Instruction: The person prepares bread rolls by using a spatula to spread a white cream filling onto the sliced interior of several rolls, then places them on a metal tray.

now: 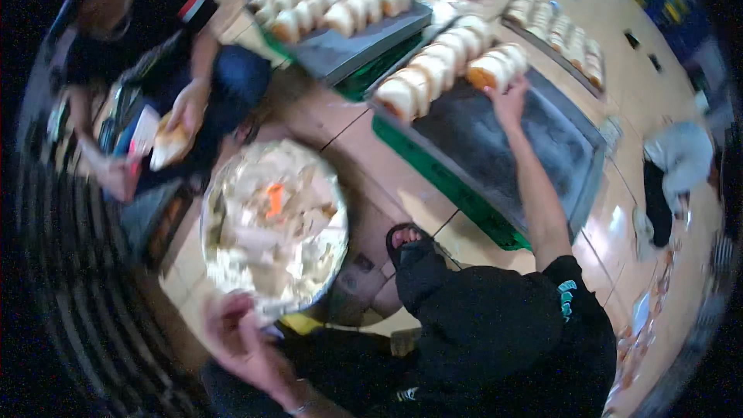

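"Okay, left edge, go."

"Co-worker (147, 54), sitting low, one hand (190, 107) on a bread roll (170, 147). Other hand (118, 178) blurred, something pale and pinkish near it, can't tell what."

"Next?"

"Big bowl (308, 301) of pale cream (255, 236), orange piece (275, 198) in it, lying or sticking up, can't tell which. My left hand (248, 340) is by the lower rim, fingers loosely spread, nothing visible in them. Too blurred to tell if I'm touching the rim."

"Moving right?"

"Back tray (344, 62) with several rows of rolls (356, 11). Then the near tray (480, 139) on a green crate (441, 192): long row (433, 70) of pale-topped rolls along its left, shorter row (503, 60) beside that."

"Right hand?"

"My right hand (508, 94), arm stretched over the tray, thumb and fingers seemingly pinching the end roll (481, 77), near end of the shorter row."

"Step?"

"I'd call it lining up coated rolls, this one against its neighbours."

"Next move calls for?"

"A gentle release, I'd judge: no smeared topping, no toppled row."

"Rest?"

"Another tray (553, 56) farther right on the tiled floor (628, 101), more pale-topped rolls (557, 29) on it. Another person (677, 155), far right edge."
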A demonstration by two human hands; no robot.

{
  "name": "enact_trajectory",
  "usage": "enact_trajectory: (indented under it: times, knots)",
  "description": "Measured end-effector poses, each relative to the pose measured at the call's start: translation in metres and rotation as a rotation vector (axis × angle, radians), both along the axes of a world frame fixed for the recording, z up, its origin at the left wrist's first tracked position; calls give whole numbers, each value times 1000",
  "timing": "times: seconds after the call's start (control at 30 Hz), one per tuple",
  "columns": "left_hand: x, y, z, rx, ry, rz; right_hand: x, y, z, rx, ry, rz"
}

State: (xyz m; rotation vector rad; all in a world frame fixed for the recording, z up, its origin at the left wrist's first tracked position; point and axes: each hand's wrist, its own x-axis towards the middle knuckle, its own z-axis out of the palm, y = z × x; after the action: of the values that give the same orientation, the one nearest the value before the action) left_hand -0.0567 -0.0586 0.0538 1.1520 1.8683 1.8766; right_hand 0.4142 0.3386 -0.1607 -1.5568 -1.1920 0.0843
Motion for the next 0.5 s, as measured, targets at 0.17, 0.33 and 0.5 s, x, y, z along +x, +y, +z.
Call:
enact_trajectory:
  times: [0.17, 0.33, 0.5]
  knots:
    - [-95, -146, 17, -14, 247, 816, 49, -28, 32, -44, -570, 43]
    - [-120, -357, -158, -999, -40, 855, 24, 13, 133, -110, -72, 423]
    - [-46, -348, -246, -831, -476, 842, -183, -13, 262, 413, -465, 631]
